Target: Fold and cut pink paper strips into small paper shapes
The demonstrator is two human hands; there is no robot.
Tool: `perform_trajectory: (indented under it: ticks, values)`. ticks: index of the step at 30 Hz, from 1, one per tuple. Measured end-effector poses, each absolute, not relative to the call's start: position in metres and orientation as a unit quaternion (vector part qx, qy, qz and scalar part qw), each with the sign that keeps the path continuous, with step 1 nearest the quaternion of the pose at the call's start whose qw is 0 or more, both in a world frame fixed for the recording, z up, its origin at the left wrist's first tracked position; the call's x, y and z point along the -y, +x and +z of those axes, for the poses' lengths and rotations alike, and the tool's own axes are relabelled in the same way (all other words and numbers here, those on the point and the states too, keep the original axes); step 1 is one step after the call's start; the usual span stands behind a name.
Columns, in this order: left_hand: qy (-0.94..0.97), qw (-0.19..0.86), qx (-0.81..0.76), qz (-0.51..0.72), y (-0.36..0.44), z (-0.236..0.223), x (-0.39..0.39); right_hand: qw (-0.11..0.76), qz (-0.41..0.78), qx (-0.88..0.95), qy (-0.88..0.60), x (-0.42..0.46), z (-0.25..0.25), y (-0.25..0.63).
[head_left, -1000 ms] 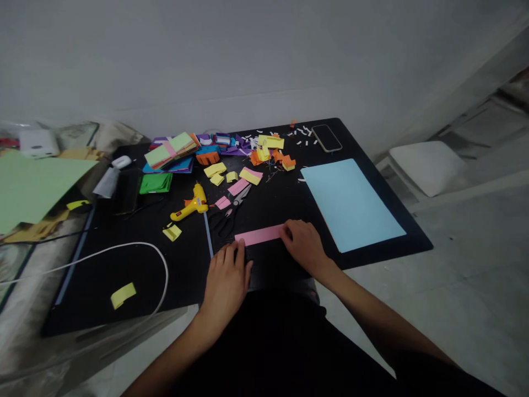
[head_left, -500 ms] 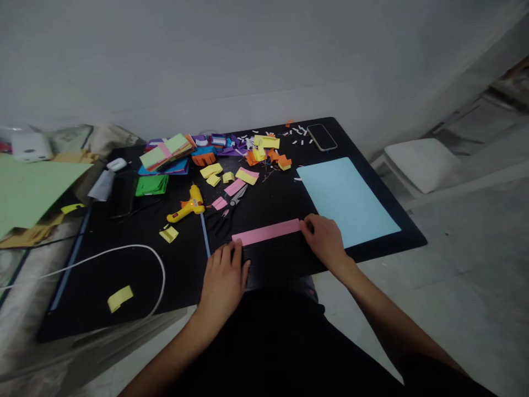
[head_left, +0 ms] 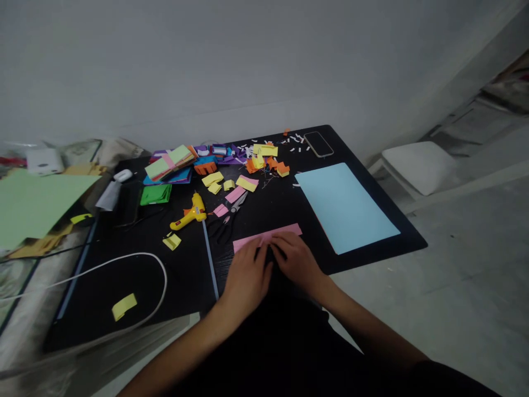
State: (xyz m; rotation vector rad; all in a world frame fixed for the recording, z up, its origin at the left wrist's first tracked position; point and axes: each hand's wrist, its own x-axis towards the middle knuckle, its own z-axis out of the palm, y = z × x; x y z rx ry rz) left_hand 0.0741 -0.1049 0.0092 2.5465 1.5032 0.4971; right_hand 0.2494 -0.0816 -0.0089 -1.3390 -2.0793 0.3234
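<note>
A long pink paper strip [head_left: 291,229] lies flat near the table's front edge, slightly slanted. My left hand [head_left: 248,273] has its fingers closed at the strip's near edge, around the middle. Close beside it, my right hand [head_left: 296,262] grips the same edge with bent fingers; the fingertips of both hands almost meet. The two ends of the strip stick out past my fingers. Just beyond the strip's left end lie scissors [head_left: 227,220] with dark handles, next to small pink paper pieces [head_left: 221,210].
A yellow glue gun [head_left: 192,212] lies left of the scissors. Light blue sheets [head_left: 347,207] are stacked at right, below a phone [head_left: 318,144]. Several yellow and orange paper pieces [head_left: 258,161] and white scraps cover the back. A white cable [head_left: 161,270] loops at left.
Both hands have moved inward from the strip's two ends to its middle and now sit side by side. The strip stays near the front edge. The view has shifted slightly.
</note>
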Motion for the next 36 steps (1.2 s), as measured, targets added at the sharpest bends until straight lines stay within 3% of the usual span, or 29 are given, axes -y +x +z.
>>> perform_trajectory:
  ticks: [12,20,24,30,32,36]
  values:
    - [0.817,0.121,-0.538,0.168,0.048,0.003,0.116,0.298,0.101,0.796,-0.518,0.086,-0.018,0.253]
    - [0.797,0.071,-0.572,0.181,0.012,0.007,0.116,0.293,0.095,0.808,-0.502,0.079,-0.018,0.259]
    - [0.787,0.045,-0.564,0.248,0.001,0.007,0.101,0.271,0.086,0.837,-0.467,0.07,-0.017,0.267]
    - [0.749,0.107,-0.531,0.382,0.007,0.023,0.06,0.223,0.039,0.863,-0.452,0.064,-0.014,0.269]
    - [0.727,0.122,-0.533,0.416,0.011,0.029,0.041,0.254,0.083,0.845,-0.463,0.062,-0.008,0.268]
    - [0.639,0.226,-0.567,0.467,0.021,0.031,0.004,0.414,0.269,0.691,-0.528,0.052,0.013,0.258]
